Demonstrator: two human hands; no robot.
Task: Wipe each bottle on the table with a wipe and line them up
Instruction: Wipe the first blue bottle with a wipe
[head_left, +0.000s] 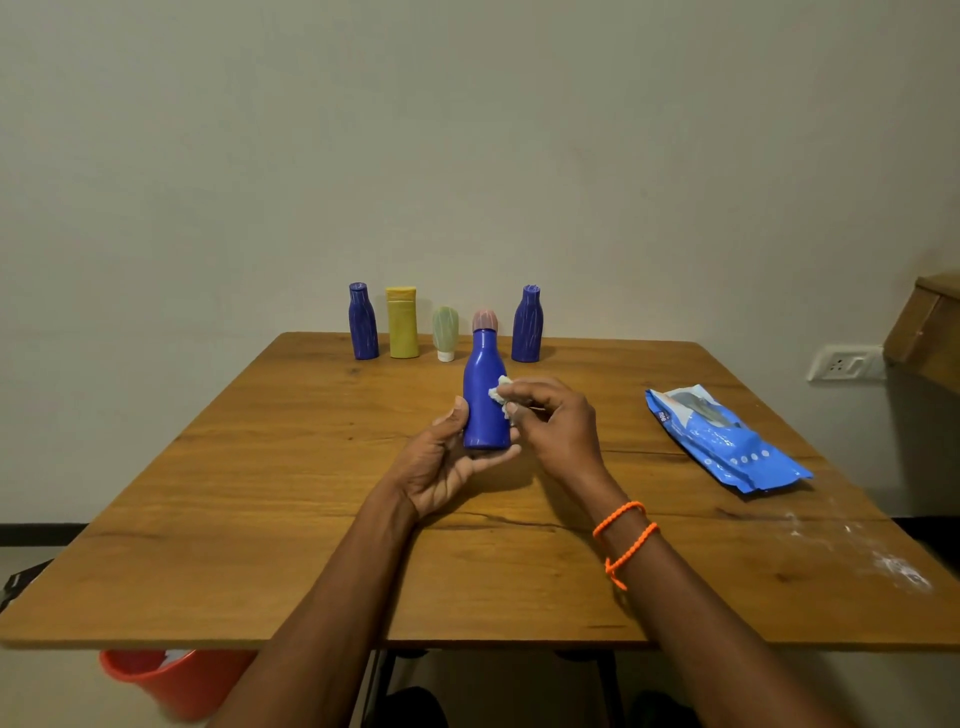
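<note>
My left hand (451, 462) grips the base of a blue bottle (482, 395) with a pink cap, held upright over the middle of the wooden table (260, 493). My right hand (556, 421) pinches a small white wipe (497, 392) against the bottle's right side. Along the far edge stand a dark blue bottle (362, 322), a yellow bottle (402, 323), a small pale green tube (445, 332) standing on its white cap, and another dark blue bottle (527, 325), in a row.
A blue pack of wipes (727, 441) lies on the right side of the table. White powdery marks (898, 569) dot the near right corner. An orange bucket (171, 680) sits below the table's near left edge. A wooden shelf (924, 327) juts from the right wall.
</note>
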